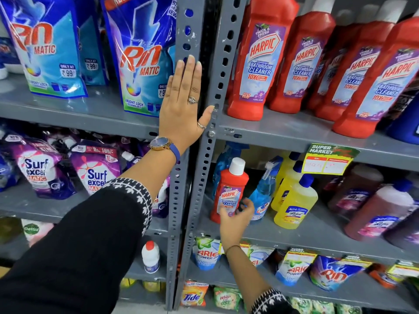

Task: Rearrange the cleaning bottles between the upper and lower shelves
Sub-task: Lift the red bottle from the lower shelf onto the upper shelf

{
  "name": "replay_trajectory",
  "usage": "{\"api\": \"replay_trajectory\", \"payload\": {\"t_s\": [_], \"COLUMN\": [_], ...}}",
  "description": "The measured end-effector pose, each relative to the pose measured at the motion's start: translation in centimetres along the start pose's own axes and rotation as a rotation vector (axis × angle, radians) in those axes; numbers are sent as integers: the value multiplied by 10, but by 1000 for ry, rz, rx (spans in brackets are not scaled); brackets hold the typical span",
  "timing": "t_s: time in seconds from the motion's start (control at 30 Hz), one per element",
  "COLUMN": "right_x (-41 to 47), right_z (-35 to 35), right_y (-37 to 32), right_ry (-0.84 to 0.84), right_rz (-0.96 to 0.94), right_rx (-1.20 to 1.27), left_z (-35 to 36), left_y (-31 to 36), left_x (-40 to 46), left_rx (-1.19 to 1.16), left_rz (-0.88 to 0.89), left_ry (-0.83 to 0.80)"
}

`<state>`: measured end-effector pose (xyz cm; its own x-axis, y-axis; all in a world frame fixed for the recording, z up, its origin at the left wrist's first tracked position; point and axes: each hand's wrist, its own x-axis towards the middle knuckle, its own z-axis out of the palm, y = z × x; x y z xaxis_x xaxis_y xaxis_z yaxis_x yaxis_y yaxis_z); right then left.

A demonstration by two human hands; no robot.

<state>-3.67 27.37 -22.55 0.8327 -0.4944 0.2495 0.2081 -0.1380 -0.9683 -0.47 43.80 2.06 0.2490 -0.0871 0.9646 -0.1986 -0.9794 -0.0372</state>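
Observation:
A small red Harpic bottle with a white cap stands slightly tilted at the left end of the lower shelf. My right hand wraps its lower half, thumb across the label. Several larger red Harpic bottles stand in a row on the upper shelf. My left hand lies flat and open against the grey perforated upright between the two shelf bays, holding nothing.
Right of the small bottle stand a blue spray bottle, yellow Lizol bottles and pinkish-brown bottles. A price tag hangs from the upper shelf edge. The left bay holds Rin pouches and Surf Excel pouches.

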Motion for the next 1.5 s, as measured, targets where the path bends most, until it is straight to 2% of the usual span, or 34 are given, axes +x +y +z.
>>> {"api": "replay_trajectory", "payload": {"t_s": [0.3,0.5,0.7,0.87,1.13,1.5], "right_x": [11,20,26,19,1,14], "right_z": [40,45,43,27,5,-35], "right_y": [1,7,3,-3,-64,-185], "right_ry": [36,82,35,-21,-177,-121], "right_rz": [135,113,102,50,-112,-319], "right_rx": [-212,-216,-245,-112,52,236], "left_z": [2,3,2,2,1,4], "left_y": [-1,-2,-2,-2,-2,-3], "left_x": [0,0,0,0,-1,-2], "left_rx": [17,19,5,3,-5,12], "left_rz": [0,4,-1,1,-6,-2], "left_ry": [8,12,10,0,-23,-31]}}
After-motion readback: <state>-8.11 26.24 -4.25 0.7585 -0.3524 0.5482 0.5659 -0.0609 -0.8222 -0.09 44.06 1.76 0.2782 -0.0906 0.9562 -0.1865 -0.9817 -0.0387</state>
